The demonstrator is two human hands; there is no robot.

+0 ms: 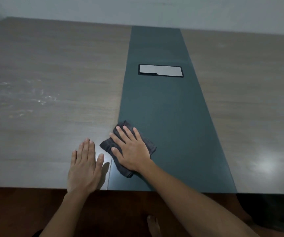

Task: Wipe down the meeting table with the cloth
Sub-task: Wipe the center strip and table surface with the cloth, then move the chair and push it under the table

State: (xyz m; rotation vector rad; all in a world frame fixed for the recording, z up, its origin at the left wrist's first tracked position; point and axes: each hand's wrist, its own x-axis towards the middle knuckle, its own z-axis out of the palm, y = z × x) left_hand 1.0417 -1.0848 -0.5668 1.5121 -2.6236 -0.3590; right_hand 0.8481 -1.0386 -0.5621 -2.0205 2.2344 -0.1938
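The meeting table (43,69) is a wide wood-grain top with a dark green strip (163,103) running down its middle. A dark grey folded cloth (107,145) lies at the strip's left border, close to the near edge. My right hand (131,147) presses flat on the cloth, fingers spread and pointing away from me. My left hand (84,165) rests flat on the bare wood just left of the cloth, palm down, holding nothing. Faint whitish smears (35,96) show on the wood at the left.
A rectangular cable hatch with a pale lid (160,70) sits flush in the green strip farther out. The table's near edge (35,186) runs across the lower frame, with dark floor and my bare foot (153,224) below. A pale wall stands behind the table.
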